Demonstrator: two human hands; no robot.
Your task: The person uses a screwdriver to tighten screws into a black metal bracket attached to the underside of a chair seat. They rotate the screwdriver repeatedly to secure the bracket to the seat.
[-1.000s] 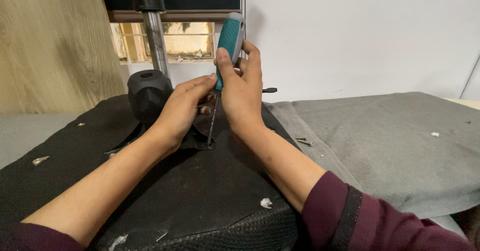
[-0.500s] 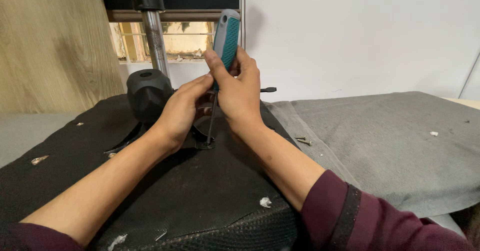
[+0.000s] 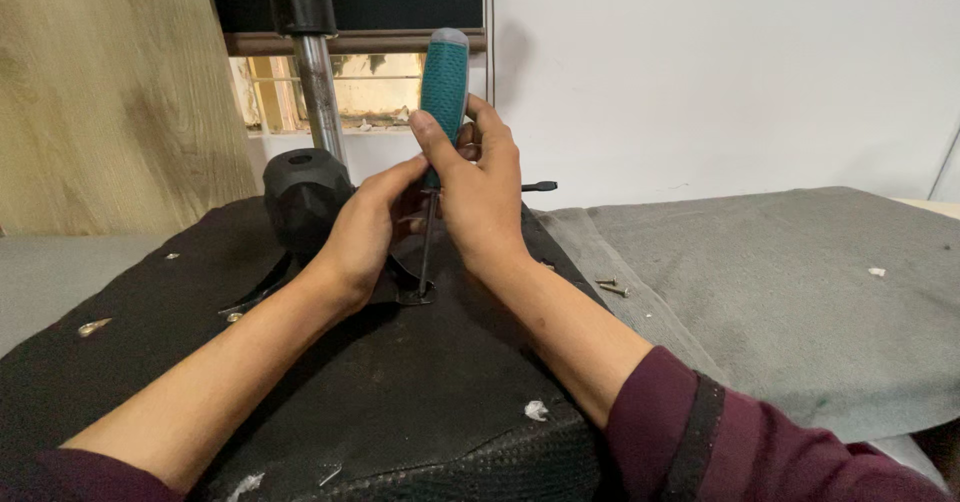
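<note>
A person's right hand (image 3: 485, 187) is wrapped around the lower part of a teal rubber-gripped screwdriver with a grey cap (image 3: 443, 87), held upright just above the centre of the frame, its thin dark metal shaft (image 3: 429, 242) running straight down to a small black metal bracket (image 3: 412, 292) on a black fabric-covered seat underside (image 3: 400, 382). The left hand (image 3: 365, 232), fingers curled together, presses against the shaft and the right hand from the left side; whether it grips the shaft itself cannot be told. Both forearms reach in from the bottom edge, the right one ending in a maroon sleeve (image 3: 720, 432) at the lower right. A black plastic knob-shaped housing (image 3: 305, 197) sits left of the hands, beneath a chrome metal column (image 3: 320, 97) rising to the top of the frame. Two small loose screws (image 3: 610, 285) lie on grey felt cloth (image 3: 800, 292) to the right of centre. A light wooden panel (image 3: 110, 92) fills the upper left, and a white wall (image 3: 720, 72) the upper right.
</note>
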